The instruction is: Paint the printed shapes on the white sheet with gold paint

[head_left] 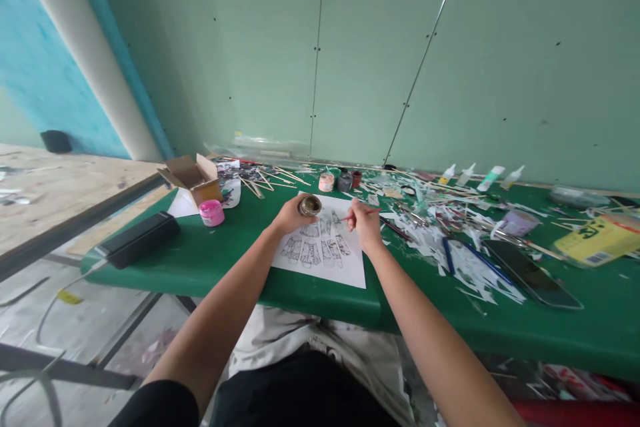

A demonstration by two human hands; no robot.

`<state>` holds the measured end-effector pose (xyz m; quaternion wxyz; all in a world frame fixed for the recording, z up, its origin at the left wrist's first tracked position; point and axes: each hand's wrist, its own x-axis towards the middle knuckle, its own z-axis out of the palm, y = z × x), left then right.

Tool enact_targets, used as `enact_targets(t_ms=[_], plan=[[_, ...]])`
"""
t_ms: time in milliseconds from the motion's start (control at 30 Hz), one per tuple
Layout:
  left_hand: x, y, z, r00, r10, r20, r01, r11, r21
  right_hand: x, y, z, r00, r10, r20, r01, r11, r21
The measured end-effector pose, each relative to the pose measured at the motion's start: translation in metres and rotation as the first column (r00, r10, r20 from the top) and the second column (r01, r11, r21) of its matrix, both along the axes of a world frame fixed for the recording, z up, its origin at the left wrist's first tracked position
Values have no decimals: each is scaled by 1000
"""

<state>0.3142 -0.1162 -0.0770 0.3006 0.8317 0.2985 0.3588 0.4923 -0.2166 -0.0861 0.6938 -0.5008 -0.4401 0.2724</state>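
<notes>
On the green table lies a white sheet [350,267] printed with several black line drawings of tapered, patterned shapes. My left hand [291,215] is wrapped round a small open jar [310,205] with dark brownish-gold contents, held over the sheet's upper left. A thin red-handled paintbrush [371,212] is pinched in my right hand [363,221] at the sheet's right side. Its tip points left, toward the drawings; whether it touches the paper I cannot tell.
Paper scraps [470,260], a phone [533,273] and a yellow container [600,240] cover the right side. Small paint jars [344,180] stand behind the sheet. A pink jar [211,213], a cardboard box [193,180] and a black speaker-like block [143,239] are to the left.
</notes>
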Motion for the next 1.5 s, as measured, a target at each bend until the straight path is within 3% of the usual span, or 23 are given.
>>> enact_targets(t_ms=[200,400,567,900,1100,1300,1500], plan=[[1,0,-2,993,-116,7,116,993,28,-3,-6,7,986,134,-97,-137,990,-20],[1,3,-5,990,-140,1,140,987,75,-6,-3,3,987,155,-34,-153,987,44],[1,4,-6,986,-163,-31,165,981,101,-6,-2,-1,983,174,59,-175,985,8],[1,3,-6,985,-169,-40,172,982,77,-9,-3,4,985,152,85,-147,987,-64],[0,2,-5,990,-141,-30,142,988,52,-2,-1,3,981,118,-155,-120,993,-6],[0,-2,-1,995,-89,-54,90,996,2,2,-3,7,903,163,-399,-146,987,71],[0,-5,3,998,2,-65,-1,1000,15,3,-3,9,870,180,-460,-154,984,93]])
